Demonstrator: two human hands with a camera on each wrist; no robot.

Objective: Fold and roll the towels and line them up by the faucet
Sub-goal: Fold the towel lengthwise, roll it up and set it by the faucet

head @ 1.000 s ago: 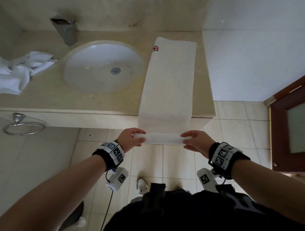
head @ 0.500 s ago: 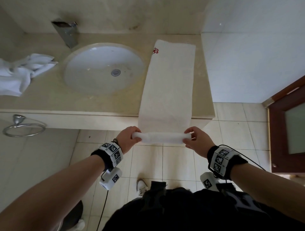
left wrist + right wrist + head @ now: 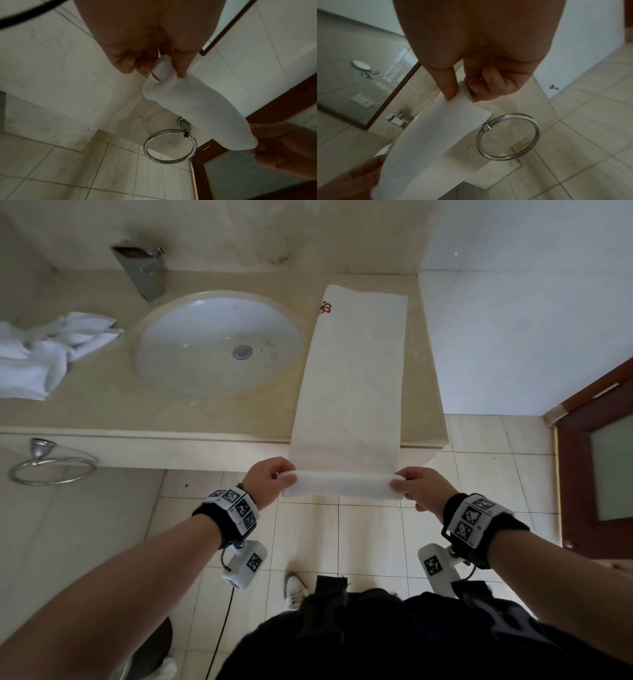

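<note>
A long white folded towel [image 3: 352, 378] with a small red mark at its far corner lies on the counter right of the sink and hangs over the front edge. Its near end is turned into a short roll [image 3: 340, 483]. My left hand [image 3: 270, 479] pinches the roll's left end [image 3: 161, 70], and my right hand [image 3: 416, 486] pinches its right end [image 3: 464, 92]. Both hands hold the roll in the air just below the counter edge. The chrome faucet [image 3: 142, 270] stands at the back left of the sink.
A heap of crumpled white towels [image 3: 44, 354] lies on the counter's left side. The round white sink [image 3: 219, 344] is set into the beige counter [image 3: 102, 412]. A chrome towel ring [image 3: 51, 465] hangs under the counter at left. A brown door [image 3: 596, 474] is at right.
The rolled end has grown a little thicker and has come up closer to the counter edge as both hands turn it. The rest of the towel stays flat on the counter.
</note>
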